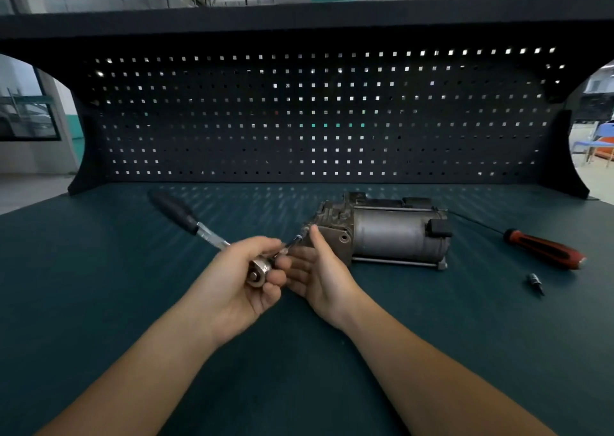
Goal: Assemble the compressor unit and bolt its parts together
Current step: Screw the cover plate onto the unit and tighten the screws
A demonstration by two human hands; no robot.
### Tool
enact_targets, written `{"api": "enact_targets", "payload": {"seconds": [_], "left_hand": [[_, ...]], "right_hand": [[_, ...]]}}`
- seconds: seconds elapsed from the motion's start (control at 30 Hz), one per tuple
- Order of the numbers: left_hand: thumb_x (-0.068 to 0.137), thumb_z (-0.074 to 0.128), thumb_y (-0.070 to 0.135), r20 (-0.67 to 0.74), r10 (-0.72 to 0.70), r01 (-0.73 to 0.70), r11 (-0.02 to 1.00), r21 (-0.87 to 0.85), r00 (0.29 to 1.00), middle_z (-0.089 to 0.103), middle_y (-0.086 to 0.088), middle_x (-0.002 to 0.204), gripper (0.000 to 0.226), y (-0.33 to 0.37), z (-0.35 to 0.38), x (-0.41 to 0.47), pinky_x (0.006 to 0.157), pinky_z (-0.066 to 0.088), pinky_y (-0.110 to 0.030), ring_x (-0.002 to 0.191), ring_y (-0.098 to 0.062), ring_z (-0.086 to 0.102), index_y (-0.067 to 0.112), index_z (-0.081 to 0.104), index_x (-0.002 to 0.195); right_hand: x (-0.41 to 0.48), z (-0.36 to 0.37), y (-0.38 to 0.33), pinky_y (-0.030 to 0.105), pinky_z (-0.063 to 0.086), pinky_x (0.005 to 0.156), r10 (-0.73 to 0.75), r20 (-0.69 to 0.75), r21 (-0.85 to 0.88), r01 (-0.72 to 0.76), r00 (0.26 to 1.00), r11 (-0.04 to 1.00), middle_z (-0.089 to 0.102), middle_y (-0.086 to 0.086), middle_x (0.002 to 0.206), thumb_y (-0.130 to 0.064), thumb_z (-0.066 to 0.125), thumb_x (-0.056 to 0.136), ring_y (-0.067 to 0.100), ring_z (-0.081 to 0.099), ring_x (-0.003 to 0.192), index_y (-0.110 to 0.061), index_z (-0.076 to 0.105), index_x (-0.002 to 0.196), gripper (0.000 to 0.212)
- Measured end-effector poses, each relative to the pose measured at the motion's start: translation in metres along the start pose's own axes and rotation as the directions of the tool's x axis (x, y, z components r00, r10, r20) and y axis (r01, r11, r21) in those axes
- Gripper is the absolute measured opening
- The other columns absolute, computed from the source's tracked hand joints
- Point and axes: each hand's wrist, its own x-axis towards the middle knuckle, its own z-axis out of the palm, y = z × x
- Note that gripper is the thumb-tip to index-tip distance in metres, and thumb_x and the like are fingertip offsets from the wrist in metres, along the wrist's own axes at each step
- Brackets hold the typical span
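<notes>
One bolt in work: left hand (239,283) grips ratchet (209,234), bit (296,238) on compressor (385,233) end. Right hand (320,269) open, steadying. Assy looks joined; tightening pending.

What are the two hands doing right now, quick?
Left hand: grips the ratchet wrench by its head.
Right hand: open, thumb beside the compressor.
</notes>
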Motion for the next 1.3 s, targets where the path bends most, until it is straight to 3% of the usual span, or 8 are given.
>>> {"api": "enact_targets", "payload": {"seconds": [0.27, 0.43, 0.57, 0.7, 0.87, 1.07, 1.17, 1.3], "left_hand": [[0.083, 0.048, 0.021, 0.367, 0.513, -0.225, -0.318, 0.921, 0.776, 0.060, 0.003, 0.102, 0.048, -0.036, 0.010, 0.003, 0.062, 0.036, -0.023, 0.087, -0.017, 0.059, 0.017, 0.037, 0.130], [0.084, 0.053, 0.015, 0.176, 0.407, -0.351, 0.408, 0.843, 0.897, 0.058, 0.014, 0.060, 0.013, -0.024, 0.010, 0.002, 0.047, 0.035, -0.014, 0.051, -0.001, 0.052, 0.021, 0.062, 0.093], [0.091, 0.046, 0.019, -0.027, 0.037, -0.036, 0.999, 0.030, 0.999, 0.053, -0.004, 0.052, 0.022, -0.016, 0.008, -0.004, 0.033, 0.028, -0.014, 0.030, -0.007, 0.036, 0.003, 0.061, 0.085], [0.089, 0.043, 0.019, -0.023, -0.078, 0.058, 0.874, -0.482, 0.997, 0.051, -0.006, 0.051, 0.024, -0.009, 0.001, -0.003, 0.029, 0.022, -0.010, 0.026, -0.005, 0.030, -0.002, 0.052, 0.084], [0.086, 0.048, 0.004, -0.041, 0.228, -0.194, 0.899, 0.392, 0.973, 0.046, 0.003, 0.043, 0.022, -0.014, -0.004, 0.003, 0.033, 0.027, -0.014, 0.030, -0.008, 0.035, 0.017, 0.066, 0.084], [0.084, 0.048, 0.027, 0.345, 0.533, -0.240, -0.257, 0.936, 0.773, 0.064, 0.005, 0.092, 0.049, -0.035, -0.005, 0.003, 0.067, 0.044, -0.025, 0.086, -0.019, 0.061, 0.023, 0.042, 0.132], [0.085, 0.050, 0.020, 0.293, 0.507, -0.352, 0.022, 0.936, 0.811, 0.060, 0.012, 0.068, 0.018, -0.029, -0.001, 0.002, 0.055, 0.037, -0.020, 0.064, -0.006, 0.055, 0.025, 0.058, 0.100], [0.090, 0.048, 0.009, -0.039, 0.166, -0.148, 0.946, 0.288, 0.985, 0.058, -0.001, 0.050, 0.017, -0.022, 0.005, 0.001, 0.034, 0.034, -0.017, 0.032, -0.008, 0.042, 0.005, 0.063, 0.082]], "right_hand": [[-0.003, -0.001, 0.003, 0.015, 0.051, 0.053, -0.041, -0.017, 0.014, 0.041, 0.999, 0.999, 0.069, 0.005, 0.080, -0.042, 0.049, 0.092, 0.011, 0.066, 0.069, -0.005, 0.063, 0.096, 0.040], [-0.003, 0.004, 0.003, 0.020, 0.044, 0.049, -0.075, -0.072, 0.019, 0.076, 0.995, 0.997, 0.059, 0.003, 0.063, -0.035, 0.046, 0.095, 0.012, 0.057, 0.050, -0.008, 0.055, 0.081, 0.032], [-0.002, 0.003, 0.001, 0.022, 0.045, 0.056, -0.076, -0.032, 0.025, 0.077, 0.997, 0.997, 0.057, -0.004, 0.048, -0.030, 0.048, 0.095, 0.007, 0.052, 0.042, -0.010, 0.054, 0.079, 0.026], [0.000, 0.006, 0.000, 0.036, 0.045, 0.094, -0.043, -0.010, 0.068, 0.044, 0.999, 0.997, 0.068, -0.001, 0.068, -0.029, 0.048, 0.095, 0.012, 0.063, 0.069, -0.013, 0.057, 0.080, 0.024], [0.003, 0.001, 0.003, 0.033, 0.044, 0.086, -0.028, -0.010, 0.036, 0.028, 1.000, 0.999, 0.069, -0.004, 0.066, -0.031, 0.041, 0.098, 0.013, 0.062, 0.071, -0.015, 0.060, 0.083, 0.029], [0.004, 0.001, 0.005, 0.020, 0.051, 0.058, -0.042, -0.108, 0.053, 0.048, 0.993, 0.997, 0.067, 0.001, 0.066, -0.032, 0.053, 0.092, 0.010, 0.064, 0.059, -0.011, 0.063, 0.078, 0.027], [0.003, 0.001, 0.005, 0.023, 0.047, 0.059, -0.057, -0.098, 0.105, 0.067, 0.994, 0.992, 0.061, 0.003, 0.065, -0.026, 0.054, 0.092, 0.012, 0.059, 0.056, -0.008, 0.059, 0.076, 0.024], [0.001, 0.003, 0.000, 0.021, 0.047, 0.049, -0.010, -0.089, 0.141, 0.022, 0.996, 0.990, 0.061, 0.003, 0.062, -0.027, 0.053, 0.093, 0.009, 0.054, 0.043, -0.006, 0.059, 0.080, 0.025]]}}
